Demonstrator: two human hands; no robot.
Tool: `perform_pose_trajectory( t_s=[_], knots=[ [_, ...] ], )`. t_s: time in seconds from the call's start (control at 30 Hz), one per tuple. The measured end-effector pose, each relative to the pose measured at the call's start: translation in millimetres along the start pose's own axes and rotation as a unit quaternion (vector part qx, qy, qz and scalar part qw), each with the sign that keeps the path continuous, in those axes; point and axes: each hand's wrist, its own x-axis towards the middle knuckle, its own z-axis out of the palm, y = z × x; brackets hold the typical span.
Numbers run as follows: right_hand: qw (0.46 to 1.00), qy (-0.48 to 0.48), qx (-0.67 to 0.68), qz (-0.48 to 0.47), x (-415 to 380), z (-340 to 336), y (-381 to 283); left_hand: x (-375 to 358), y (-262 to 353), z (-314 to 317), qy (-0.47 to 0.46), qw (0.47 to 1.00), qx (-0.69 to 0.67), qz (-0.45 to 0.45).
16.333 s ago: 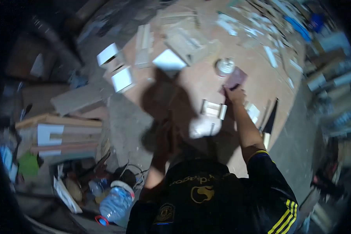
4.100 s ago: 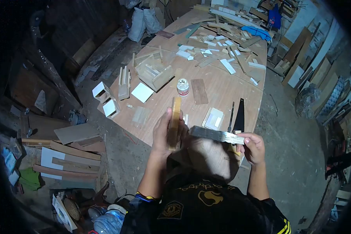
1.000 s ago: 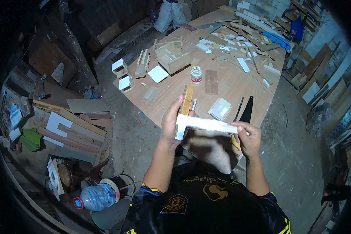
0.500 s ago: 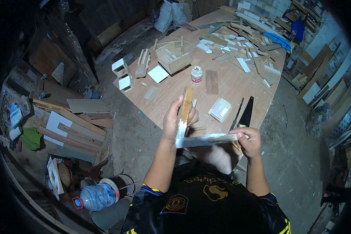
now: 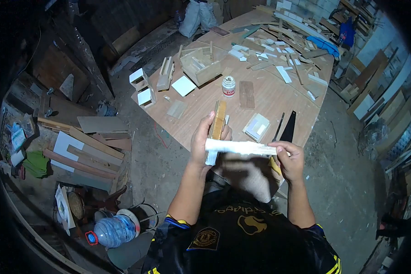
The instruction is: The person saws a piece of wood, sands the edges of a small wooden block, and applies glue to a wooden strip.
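Observation:
My left hand (image 5: 199, 141) is closed around a wooden block (image 5: 219, 119), which points away from me. Its upper face is yellow-brown, and the near end is coated white. A white-coated flat stick (image 5: 242, 147) is pinched between thumb and fingers of my right hand (image 5: 292, 160). The stick lies crosswise, its left end overlapping the block near the white part. Past my hands, an open jar (image 5: 229, 86) with a red-lettered label stands on the table (image 5: 201, 109). Beside it lies a flat brown wooden piece (image 5: 247, 95).
A handsaw (image 5: 288, 128) and a slim dark tool (image 5: 278, 127) lie at the table's right edge, near a small white-topped block (image 5: 256, 127). An open wooden box (image 5: 200, 68) sits at the back left. Wood offcuts (image 5: 284, 74) cover the far right. A water bottle (image 5: 116, 229) is low left.
The stick in my right hand has moved away from me, from the block's near end further up along it, and shows more of its white face. My left hand stays nearly still.

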Motion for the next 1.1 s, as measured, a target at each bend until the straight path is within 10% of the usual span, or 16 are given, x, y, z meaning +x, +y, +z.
perform_pose_trajectory(
  t_s=[0.1, 0.27, 0.4, 0.53, 0.7, 0.87, 1.1],
  knots=[
    [0.999, 0.049, 0.017, -0.009, 0.1, -1.1, 1.9, 2.5, -1.8, 2.4, 0.080, 0.996, 0.037, 0.020],
    [1.000, -0.025, 0.011, 0.007, -2.1, -2.2, 4.0, 3.0, -0.6, -12.4, -0.061, 0.998, -0.003, -0.005],
    [0.998, 0.051, 0.035, -0.004, 2.9, 1.5, 4.9, -0.7, 1.0, 12.7, 0.114, 0.992, 0.060, 0.006],
    [0.997, -0.070, -0.022, -0.016, -3.3, -6.4, -2.1, 6.4, 0.1, -18.7, -0.110, 0.994, -0.018, -0.010],
    [0.998, 0.052, 0.031, -0.012, 3.2, -0.8, 7.5, 2.1, -7.6, 1.3, 0.057, 0.998, 0.031, 0.014],
    [0.999, -0.045, 0.016, -0.006, -1.7, -12.8, 4.5, 4.4, -6.5, -15.1, -0.074, 0.997, 0.018, 0.009],
    [0.998, 0.049, 0.023, -0.023, 4.8, -9.0, 7.8, -0.1, -8.8, 4.0, 0.133, 0.989, 0.053, -0.023]
  ],
)
